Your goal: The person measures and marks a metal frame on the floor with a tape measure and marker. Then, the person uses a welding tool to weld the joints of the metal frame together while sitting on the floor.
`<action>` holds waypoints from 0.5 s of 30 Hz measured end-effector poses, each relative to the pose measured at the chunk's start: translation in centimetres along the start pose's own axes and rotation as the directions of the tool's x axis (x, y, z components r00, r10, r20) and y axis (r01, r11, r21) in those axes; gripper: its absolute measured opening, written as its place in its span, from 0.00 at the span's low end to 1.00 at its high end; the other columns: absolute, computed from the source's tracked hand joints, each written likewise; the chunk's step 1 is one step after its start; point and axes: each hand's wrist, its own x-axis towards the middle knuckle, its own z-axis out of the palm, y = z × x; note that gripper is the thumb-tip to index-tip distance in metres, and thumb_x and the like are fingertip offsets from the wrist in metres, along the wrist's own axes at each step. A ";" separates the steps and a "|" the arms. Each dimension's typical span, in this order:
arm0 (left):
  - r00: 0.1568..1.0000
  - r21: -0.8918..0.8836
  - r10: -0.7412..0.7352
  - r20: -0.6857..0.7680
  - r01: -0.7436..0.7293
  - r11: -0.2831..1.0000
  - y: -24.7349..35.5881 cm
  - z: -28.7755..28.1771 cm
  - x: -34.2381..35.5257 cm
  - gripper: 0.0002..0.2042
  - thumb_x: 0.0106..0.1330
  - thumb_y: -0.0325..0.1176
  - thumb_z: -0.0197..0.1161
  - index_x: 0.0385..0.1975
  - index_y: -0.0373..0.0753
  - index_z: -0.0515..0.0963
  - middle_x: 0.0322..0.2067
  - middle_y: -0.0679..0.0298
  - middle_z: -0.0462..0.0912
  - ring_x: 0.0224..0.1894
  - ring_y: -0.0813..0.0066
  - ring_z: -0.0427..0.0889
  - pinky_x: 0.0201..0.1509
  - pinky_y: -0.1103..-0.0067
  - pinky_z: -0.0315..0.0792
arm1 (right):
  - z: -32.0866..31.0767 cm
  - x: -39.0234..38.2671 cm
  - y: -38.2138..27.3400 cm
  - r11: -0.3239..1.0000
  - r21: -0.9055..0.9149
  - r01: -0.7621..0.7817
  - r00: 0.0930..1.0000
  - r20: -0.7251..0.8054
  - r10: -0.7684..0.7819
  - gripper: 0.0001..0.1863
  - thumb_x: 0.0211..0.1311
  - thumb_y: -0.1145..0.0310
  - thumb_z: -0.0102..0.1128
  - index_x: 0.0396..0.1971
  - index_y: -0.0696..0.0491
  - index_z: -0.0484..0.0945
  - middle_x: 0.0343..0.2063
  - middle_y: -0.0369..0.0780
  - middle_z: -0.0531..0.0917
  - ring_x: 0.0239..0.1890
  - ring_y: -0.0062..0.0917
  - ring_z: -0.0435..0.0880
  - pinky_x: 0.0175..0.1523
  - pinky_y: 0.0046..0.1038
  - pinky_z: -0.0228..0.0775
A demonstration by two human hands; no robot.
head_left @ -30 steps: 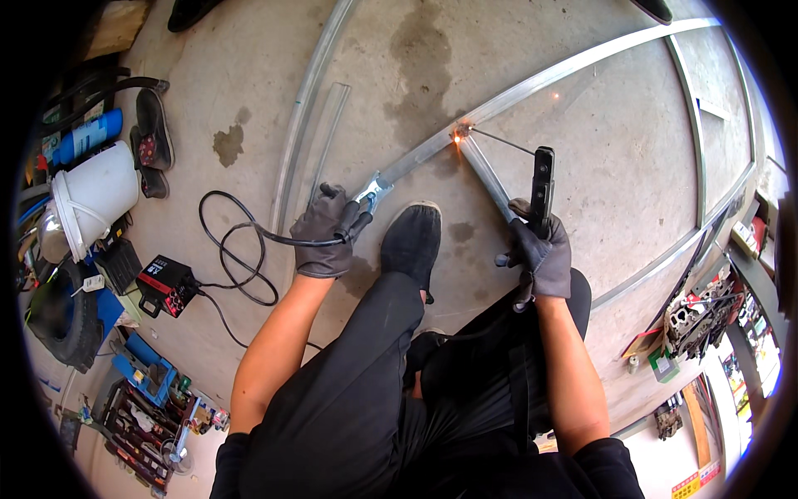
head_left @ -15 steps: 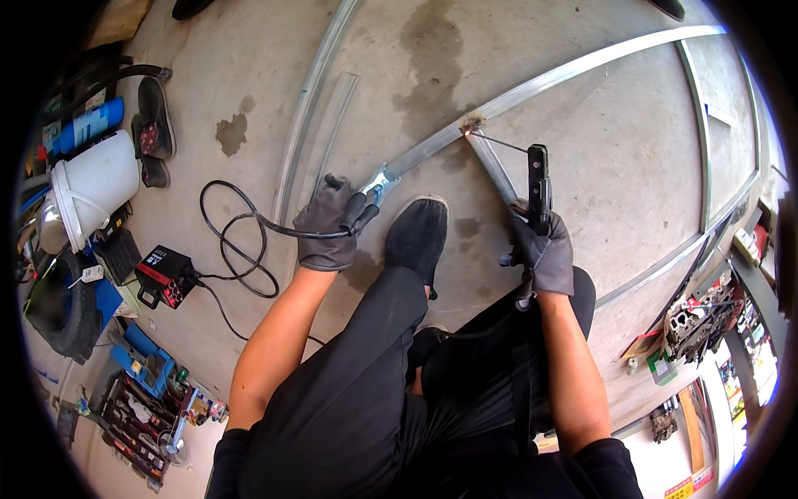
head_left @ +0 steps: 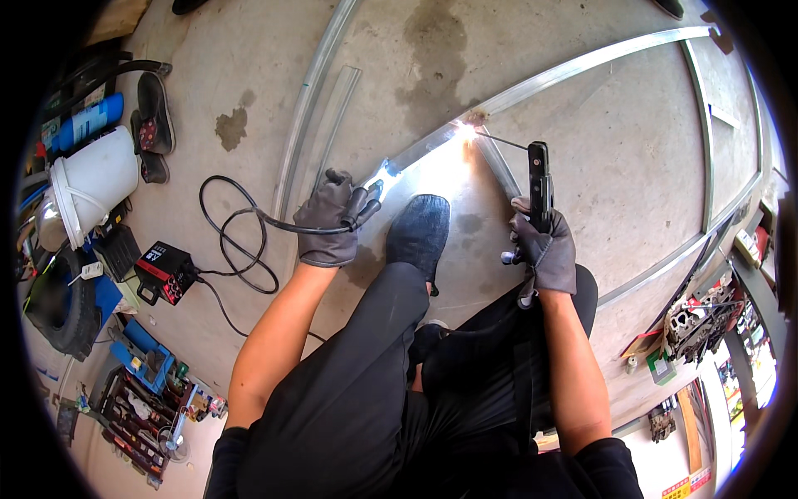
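My gloved left hand (head_left: 326, 223) is closed on the black handles of a ground clamp (head_left: 382, 178), whose metal jaws are at a square metal tube (head_left: 573, 75) on the floor. In my gloved right hand (head_left: 549, 259) is a black electrode holder (head_left: 539, 179), pointing away from me. From it a thin welding rod (head_left: 505, 142) reaches left to the joint between the long tube and a shorter cross tube (head_left: 500, 166). A bright arc (head_left: 468, 131) glows at the rod's tip, and its glare washes out the joint.
A black cable (head_left: 223, 241) loops on the floor at the left, by a small red and black welding machine (head_left: 166, 273). A white bucket (head_left: 96, 183) lies beyond it. More metal tubing (head_left: 309, 100) lies ahead. My shoe (head_left: 418, 237) is close to the arc.
A bright arc has flared at the rod's tip, where there was only a small glow. It lights the floor and my shoe. My hands have hardly moved.
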 end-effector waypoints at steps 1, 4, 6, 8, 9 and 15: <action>1.000 -0.007 -0.002 0.001 0.002 1.000 -0.2 0.2 0.0 0.13 0.72 0.42 0.69 0.49 0.43 0.83 0.36 0.52 0.89 0.41 0.46 0.90 0.41 0.57 0.82 | 0.1 -0.1 -0.2 0.999 0.007 -0.036 0.999 0.006 0.036 0.14 0.68 0.72 0.73 0.52 0.54 0.88 0.28 0.31 0.86 0.24 0.14 0.81 0.26 0.22 0.77; 1.000 -0.045 0.005 0.017 -0.005 0.999 -0.1 0.2 0.2 0.13 0.73 0.43 0.69 0.48 0.43 0.83 0.36 0.54 0.90 0.41 0.47 0.90 0.42 0.57 0.82 | 0.0 -0.4 -0.2 0.994 0.082 -0.074 0.997 0.003 0.074 0.15 0.68 0.73 0.73 0.53 0.53 0.87 0.30 0.31 0.86 0.27 0.13 0.82 0.26 0.22 0.80; 0.996 0.099 0.045 -0.083 -0.037 0.994 0.1 0.6 -0.2 0.14 0.72 0.43 0.69 0.48 0.42 0.84 0.36 0.54 0.90 0.41 0.46 0.90 0.42 0.58 0.82 | 0.1 -0.6 -0.6 0.995 0.079 -0.065 0.998 -0.003 0.065 0.15 0.69 0.74 0.72 0.54 0.54 0.86 0.30 0.33 0.86 0.26 0.14 0.82 0.26 0.22 0.80; 0.994 -0.039 0.074 -0.078 -0.077 0.996 -1.1 0.8 -0.4 0.15 0.69 0.43 0.71 0.48 0.41 0.83 0.34 0.53 0.89 0.40 0.45 0.90 0.41 0.58 0.82 | 0.3 -1.5 -2.1 0.993 0.116 -0.010 1.000 0.019 0.008 0.15 0.70 0.76 0.70 0.55 0.55 0.86 0.30 0.34 0.86 0.25 0.14 0.81 0.26 0.23 0.78; 0.990 -0.016 0.107 -0.091 -0.109 0.994 -1.1 0.8 -0.3 0.16 0.68 0.42 0.71 0.49 0.40 0.83 0.34 0.53 0.89 0.40 0.45 0.89 0.40 0.58 0.82 | -0.3 -1.7 -2.1 0.993 0.109 0.036 0.999 0.030 -0.040 0.16 0.70 0.76 0.70 0.56 0.56 0.87 0.30 0.35 0.86 0.25 0.15 0.81 0.26 0.22 0.76; 0.989 0.033 0.089 -0.122 -0.086 0.996 -0.7 1.1 -0.2 0.15 0.67 0.42 0.71 0.47 0.41 0.83 0.36 0.53 0.89 0.39 0.45 0.89 0.40 0.57 0.82 | -1.0 -0.8 -1.4 0.973 0.225 0.050 0.998 -0.040 -0.042 0.16 0.69 0.76 0.69 0.56 0.59 0.87 0.28 0.35 0.86 0.25 0.15 0.81 0.28 0.20 0.75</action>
